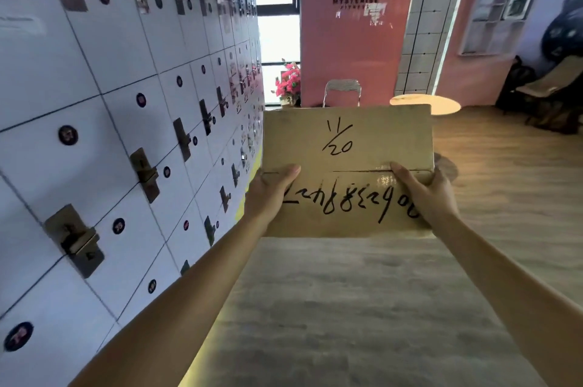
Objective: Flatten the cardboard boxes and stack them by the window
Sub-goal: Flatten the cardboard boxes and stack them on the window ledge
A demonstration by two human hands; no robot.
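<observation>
A flattened brown cardboard box (347, 146) with black handwriting is held out in front of me at chest height, its flat face toward the camera. My left hand (271, 194) grips its left edge, thumb lying across the front. My right hand (426, 194) grips the right edge the same way, thumb on a strip of shiny tape. The window (277, 36) is straight ahead, at the end of the aisle past the box.
A wall of white lockers (110, 109) runs along my left. A pink pillar (356, 26) with a logo stands ahead, with a metal chair (342, 91) and pink flowers (288, 82) near it. A round table (426, 102) and folding chairs (549, 93) are at the right. The floor is wood.
</observation>
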